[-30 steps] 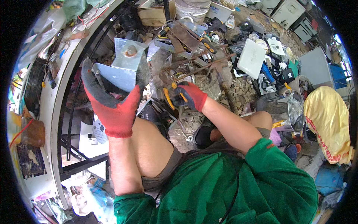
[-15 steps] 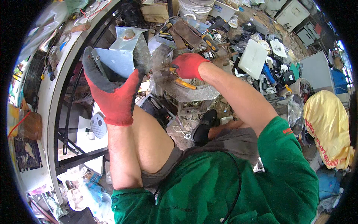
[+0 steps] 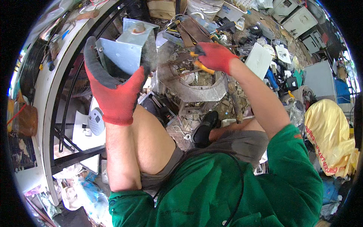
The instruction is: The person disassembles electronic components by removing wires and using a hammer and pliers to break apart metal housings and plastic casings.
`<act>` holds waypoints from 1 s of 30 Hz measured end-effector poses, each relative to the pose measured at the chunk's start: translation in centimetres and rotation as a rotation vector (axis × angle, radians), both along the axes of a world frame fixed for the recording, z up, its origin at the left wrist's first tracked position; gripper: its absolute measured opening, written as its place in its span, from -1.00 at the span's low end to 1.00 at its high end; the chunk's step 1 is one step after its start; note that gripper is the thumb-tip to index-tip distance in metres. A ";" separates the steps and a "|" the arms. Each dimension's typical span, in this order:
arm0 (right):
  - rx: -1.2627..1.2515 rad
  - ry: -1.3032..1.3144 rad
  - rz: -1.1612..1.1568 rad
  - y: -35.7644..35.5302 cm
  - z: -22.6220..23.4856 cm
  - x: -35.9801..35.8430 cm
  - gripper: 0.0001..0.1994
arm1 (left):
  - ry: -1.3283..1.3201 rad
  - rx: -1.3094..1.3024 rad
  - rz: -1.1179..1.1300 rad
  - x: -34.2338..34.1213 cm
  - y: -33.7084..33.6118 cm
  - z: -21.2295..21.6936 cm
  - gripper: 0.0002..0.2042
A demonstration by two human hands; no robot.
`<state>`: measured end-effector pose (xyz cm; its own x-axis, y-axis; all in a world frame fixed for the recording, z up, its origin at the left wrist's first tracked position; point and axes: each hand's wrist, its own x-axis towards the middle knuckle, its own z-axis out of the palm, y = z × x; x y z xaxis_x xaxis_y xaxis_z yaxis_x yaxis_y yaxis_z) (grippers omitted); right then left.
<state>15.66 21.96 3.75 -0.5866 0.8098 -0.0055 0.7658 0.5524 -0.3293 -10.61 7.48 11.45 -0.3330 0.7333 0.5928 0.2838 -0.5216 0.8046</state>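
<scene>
My left hand (image 3: pixel 113 87), in a red glove with dark fingers, grips a bent sheet-metal housing (image 3: pixel 121 55) from below, its thumb and fingers on opposite sides. The housing is open on one side, with a rusty round knob (image 3: pixel 138 28) on its upper face. My right hand (image 3: pixel 216 56), gloved alike, is closed round pliers (image 3: pixel 204 67) with two yellow-orange handles; their jaws are hidden or blurred. It hangs above the far right of a grey metal stand (image 3: pixel 198 93) with a round opening, apart from the housing.
A white-edged bench (image 3: pixel 60 75) on a black frame runs along my left. Tools and a brown strap (image 3: pixel 189 32) lie beyond the stand, and mixed scrap with a white panel (image 3: pixel 259 60) covers the ground at right. A yellow bag (image 3: pixel 329 138) sits far right.
My right hand has moved right and slightly away from me with the pliers, uncovering the stand's opening. My left hand still holds the housing, raised slightly.
</scene>
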 end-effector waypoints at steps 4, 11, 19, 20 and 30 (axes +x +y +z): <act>-0.821 0.895 -0.193 -5.0 -2.2 4.8 -0.65 | 0.136 0.061 -0.024 -0.3 -0.3 -0.3 0.03; -1.218 1.635 -0.262 -18.2 -7.4 5.2 -0.60 | 0.322 -0.056 -0.073 2.1 -1.2 -0.8 0.04; -1.132 1.662 -0.254 -22.3 -7.4 3.8 -0.64 | 0.553 -0.165 -0.127 5.6 -2.3 -1.1 0.01; -1.105 1.627 -0.273 -22.4 -8.2 4.1 -0.63 | 0.516 -0.256 -0.159 6.1 -2.5 -0.9 0.01; -1.397 1.804 -0.096 -22.5 -7.3 6.2 -0.38 | 0.948 0.053 -0.071 7.5 -2.0 -2.1 -0.02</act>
